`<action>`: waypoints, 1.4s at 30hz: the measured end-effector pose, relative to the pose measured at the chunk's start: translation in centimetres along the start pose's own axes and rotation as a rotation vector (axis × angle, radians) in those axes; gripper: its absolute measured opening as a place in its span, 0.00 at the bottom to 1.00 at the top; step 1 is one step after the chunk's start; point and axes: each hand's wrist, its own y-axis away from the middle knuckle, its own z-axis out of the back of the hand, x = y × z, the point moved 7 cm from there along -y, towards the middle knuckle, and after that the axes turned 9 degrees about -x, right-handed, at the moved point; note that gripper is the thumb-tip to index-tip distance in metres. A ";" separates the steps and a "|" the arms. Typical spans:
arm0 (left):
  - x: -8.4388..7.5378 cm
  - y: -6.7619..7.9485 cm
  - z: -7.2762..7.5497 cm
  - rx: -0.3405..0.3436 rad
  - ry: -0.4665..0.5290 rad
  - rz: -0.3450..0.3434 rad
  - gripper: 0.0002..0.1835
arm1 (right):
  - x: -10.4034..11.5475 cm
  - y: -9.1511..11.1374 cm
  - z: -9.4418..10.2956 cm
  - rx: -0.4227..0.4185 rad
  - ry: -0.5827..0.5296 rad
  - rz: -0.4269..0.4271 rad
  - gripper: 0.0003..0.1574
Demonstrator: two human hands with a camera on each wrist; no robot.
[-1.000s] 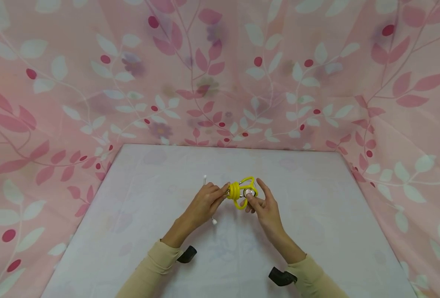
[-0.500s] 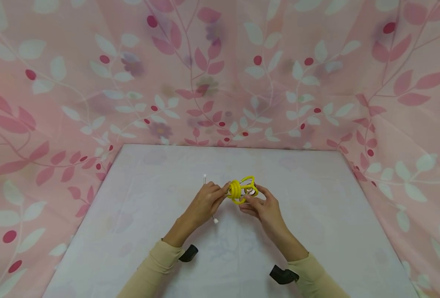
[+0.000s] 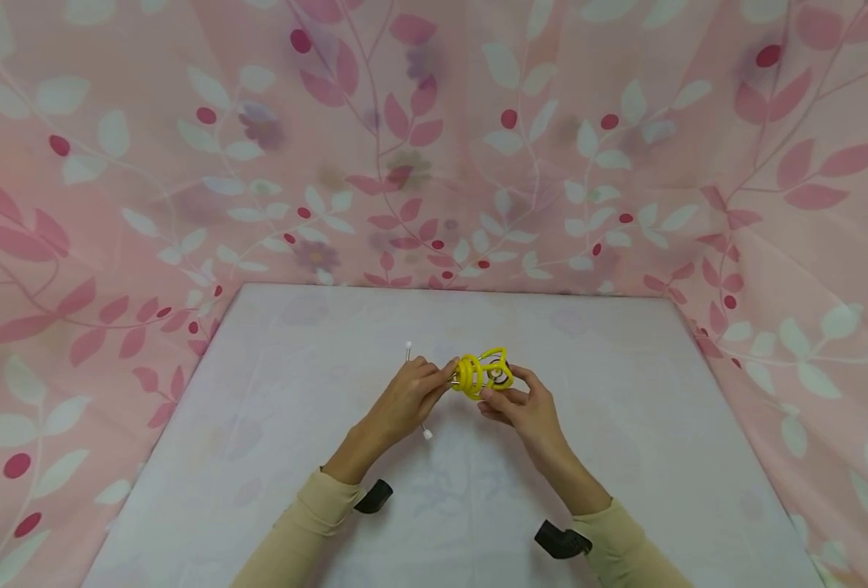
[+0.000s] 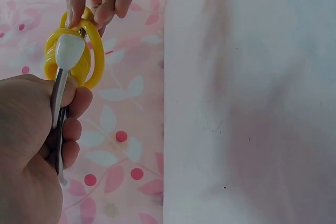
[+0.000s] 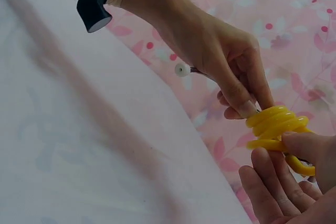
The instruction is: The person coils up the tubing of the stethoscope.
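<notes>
A stethoscope with yellow tubing [image 3: 466, 376] is held up over the table, its tube wound in several turns around the metal ear tubes. My left hand [image 3: 402, 400] grips those ear tubes just left of the coil. White ear tips [image 4: 70, 51] stick out on either side of that hand. On the right, the thumb and fingers of my right hand [image 3: 535, 415] pinch the tubing beside the round chest piece [image 3: 496, 373]. Yellow loops partly cover the chest piece. In the right wrist view, my right thumb [image 5: 302, 142] presses against the lower turns of the coil [image 5: 275, 121].
A white-covered table [image 3: 294, 343] lies under both hands. Pink leaf-patterned cloth [image 3: 434, 163] hangs behind it and at both sides. Dark wrist camera mounts [image 3: 562, 541] stick out from the beige sleeves [image 3: 304, 518].
My right index finger, raised a second ago, has come down behind the chest piece. The yellow loop hanging below the coil has been drawn up closer. My left hand keeps its grip, shifting slightly.
</notes>
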 end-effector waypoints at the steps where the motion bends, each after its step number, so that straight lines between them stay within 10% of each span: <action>1: 0.1 0.0 0.0 0.005 0.005 0.005 0.25 | 0.1 0.0 0.1 -0.001 0.008 0.001 0.43; 15: 1.0 0.3 -0.4 0.060 0.066 0.080 0.24 | 0.7 -0.7 0.0 0.056 0.197 0.087 0.47; 24: 1.5 0.5 -0.8 0.119 0.090 0.099 0.24 | 4.5 -0.7 0.6 0.163 0.751 0.654 0.61; 29: 1.4 0.7 -1.4 0.203 0.103 0.092 0.24 | 5.3 -0.7 0.6 0.220 0.905 0.779 0.52; 42: 1.9 0.3 -1.0 0.220 0.007 0.021 0.22 | 5.0 -1.4 0.7 0.219 0.899 0.881 0.45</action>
